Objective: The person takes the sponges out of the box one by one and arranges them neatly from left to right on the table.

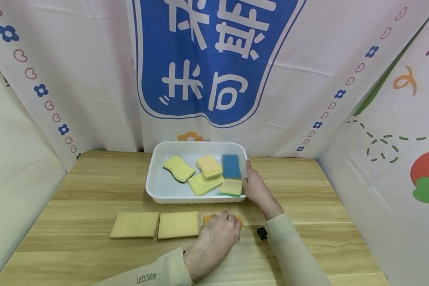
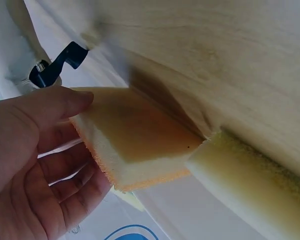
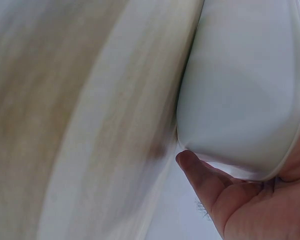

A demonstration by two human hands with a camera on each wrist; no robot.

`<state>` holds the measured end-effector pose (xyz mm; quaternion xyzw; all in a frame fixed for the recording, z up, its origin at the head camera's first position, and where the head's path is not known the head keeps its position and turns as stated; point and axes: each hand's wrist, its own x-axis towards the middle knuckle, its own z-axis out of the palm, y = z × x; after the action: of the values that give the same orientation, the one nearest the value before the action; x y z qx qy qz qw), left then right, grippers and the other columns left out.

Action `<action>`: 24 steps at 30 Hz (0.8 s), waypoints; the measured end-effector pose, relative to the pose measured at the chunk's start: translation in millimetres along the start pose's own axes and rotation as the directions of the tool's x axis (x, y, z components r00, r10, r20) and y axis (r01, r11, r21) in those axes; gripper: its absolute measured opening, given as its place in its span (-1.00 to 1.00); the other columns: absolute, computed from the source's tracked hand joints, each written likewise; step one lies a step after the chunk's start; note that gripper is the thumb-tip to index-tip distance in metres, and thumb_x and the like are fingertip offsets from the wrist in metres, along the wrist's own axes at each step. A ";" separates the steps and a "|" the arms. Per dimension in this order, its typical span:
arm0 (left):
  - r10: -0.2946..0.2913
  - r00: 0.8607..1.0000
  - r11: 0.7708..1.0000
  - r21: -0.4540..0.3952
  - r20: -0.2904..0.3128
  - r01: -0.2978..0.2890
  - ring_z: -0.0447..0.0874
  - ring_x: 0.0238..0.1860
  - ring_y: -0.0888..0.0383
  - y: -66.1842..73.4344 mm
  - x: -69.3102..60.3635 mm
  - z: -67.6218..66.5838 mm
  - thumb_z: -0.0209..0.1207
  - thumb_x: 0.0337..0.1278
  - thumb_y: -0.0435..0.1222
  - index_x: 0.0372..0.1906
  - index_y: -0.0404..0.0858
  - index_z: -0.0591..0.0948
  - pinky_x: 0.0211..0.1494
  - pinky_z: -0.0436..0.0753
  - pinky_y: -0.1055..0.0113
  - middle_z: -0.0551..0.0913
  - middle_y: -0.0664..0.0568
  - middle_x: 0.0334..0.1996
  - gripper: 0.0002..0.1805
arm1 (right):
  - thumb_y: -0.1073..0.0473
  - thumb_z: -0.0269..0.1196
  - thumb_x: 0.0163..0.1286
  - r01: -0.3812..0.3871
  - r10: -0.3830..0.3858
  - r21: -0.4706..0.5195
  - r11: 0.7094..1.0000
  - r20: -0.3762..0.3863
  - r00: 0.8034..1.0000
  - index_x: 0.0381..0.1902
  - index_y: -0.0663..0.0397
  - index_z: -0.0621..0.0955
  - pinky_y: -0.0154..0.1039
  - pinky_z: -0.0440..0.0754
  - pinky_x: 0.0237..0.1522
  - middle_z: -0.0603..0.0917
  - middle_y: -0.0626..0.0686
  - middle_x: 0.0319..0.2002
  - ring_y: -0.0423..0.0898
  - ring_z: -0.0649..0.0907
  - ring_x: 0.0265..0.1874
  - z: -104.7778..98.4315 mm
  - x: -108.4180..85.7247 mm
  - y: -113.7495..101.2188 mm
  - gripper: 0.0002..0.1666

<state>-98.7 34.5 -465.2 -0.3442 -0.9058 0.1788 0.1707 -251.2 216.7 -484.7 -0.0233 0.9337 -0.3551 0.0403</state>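
Note:
My left hand (image 1: 218, 234) is low over the table and pinches a sponge (image 2: 140, 125) with a pale yellow face and an orange scouring layer; the thumb lies on one side, the fingers on the other. Left of it, two flat pale yellow sponges (image 1: 178, 225) lie side by side. My right hand (image 1: 258, 190) grips the right end of a white plastic tray (image 1: 196, 200). In the tray lie several sponges: a wavy yellow one (image 1: 179, 168), a peach-and-yellow one (image 1: 209, 166) partly over a flat yellow one (image 1: 204, 184), a blue one (image 1: 230, 166) and a green-bottomed one (image 1: 231, 186).
A wooden table (image 1: 93, 190) carries everything. Behind the tray hangs a white printed curtain (image 1: 103, 79), with more cloth at both sides. A small black wrist fitting (image 1: 262, 233) shows beside the right sleeve.

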 end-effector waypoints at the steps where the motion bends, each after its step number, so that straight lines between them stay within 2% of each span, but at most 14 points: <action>1: -0.006 1.000 1.000 -0.002 0.010 0.006 0.62 -0.31 0.28 0.6 0.2 0.7 0.38 0.61 -0.14 -0.04 0.03 0.83 -0.48 0.53 0.40 0.70 0.16 -0.33 -0.94 | 0.43 -0.11 0.78 -0.001 0.001 0.000 1.000 0.000 1.000 0.95 0.28 -0.12 0.36 0.65 0.65 0.24 0.52 0.83 0.37 0.39 0.81 -0.1 0.2 -0.1 -0.09; 10: -0.054 0.991 0.998 -0.009 0.126 0.056 0.55 -0.35 0.29 2.8 1.5 5.6 0.36 0.72 -0.11 0.07 0.02 0.79 -0.57 0.45 0.44 0.67 0.15 -0.29 -0.91 | 0.41 -0.10 0.80 -0.012 0.012 0.009 1.000 0.009 1.000 0.95 0.25 -0.13 0.34 0.70 0.60 0.28 0.53 0.81 0.37 0.43 0.78 -1.1 0.1 -0.8 -0.09; 19: -0.043 0.986 0.999 -0.001 0.163 0.044 0.56 -0.36 0.26 -0.1 1.7 11.7 0.33 0.78 -0.12 0.09 0.06 0.79 -0.59 0.52 0.44 0.66 0.13 -0.26 -0.93 | 0.43 -0.11 0.80 -0.004 0.004 -0.003 1.000 0.009 1.000 0.94 0.29 -0.12 0.35 0.67 0.64 0.28 0.54 0.81 0.37 0.44 0.78 -0.3 1.3 0.9 -0.10; 24: -0.053 0.984 0.998 -0.018 0.172 0.056 0.56 -0.37 0.29 -1.8 1.4 11.7 0.35 0.78 -0.11 0.05 0.06 0.79 -0.59 0.53 0.45 0.64 0.14 -0.28 -0.94 | 0.44 -0.11 0.79 0.003 -0.003 -0.019 1.000 0.006 1.000 0.94 0.33 -0.12 0.36 0.64 0.67 0.29 0.56 0.80 0.38 0.45 0.77 0.3 2.9 1.9 -0.10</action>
<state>-105.8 31.8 -474.5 -0.3046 -0.9281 0.1926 0.0932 -254.1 217.7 -486.4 -0.0263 0.9369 -0.3461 0.0422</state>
